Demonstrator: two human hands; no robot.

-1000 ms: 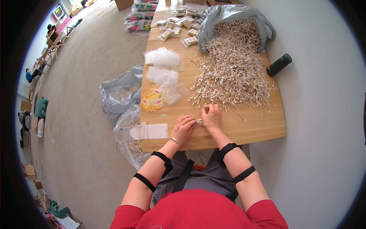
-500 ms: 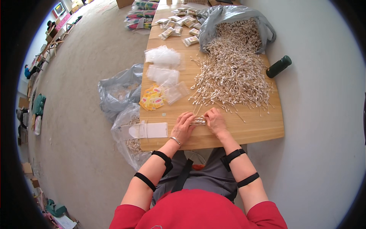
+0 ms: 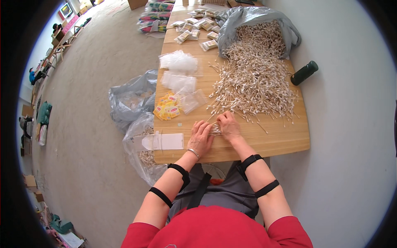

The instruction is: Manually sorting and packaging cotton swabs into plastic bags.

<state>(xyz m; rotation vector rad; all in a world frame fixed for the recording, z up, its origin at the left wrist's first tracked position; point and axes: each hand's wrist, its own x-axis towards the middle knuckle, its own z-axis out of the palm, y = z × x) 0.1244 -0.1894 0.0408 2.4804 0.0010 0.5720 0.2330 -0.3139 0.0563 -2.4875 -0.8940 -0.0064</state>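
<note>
No legible wording at this resolution. Printed stuff only:
- Loose pile of small yellow-and-white rectangular cards (image 3: 167,108) on the pale wood-grain counter (image 3: 269,142): red oval marks on some, lettering too small.
- Small clear flat-packed plastic packets (image 3: 183,37), far end of counter: cream-and-tan label panels, text too small.
- Tiny pale greenish sticker-like patch (image 3: 180,124) on counter, nearer than the cards: marks blurred.
- Framed dark-and-yellow panel (image 3: 65,10), far back left: sign or screen, can't tell; content unreadable.
</note>
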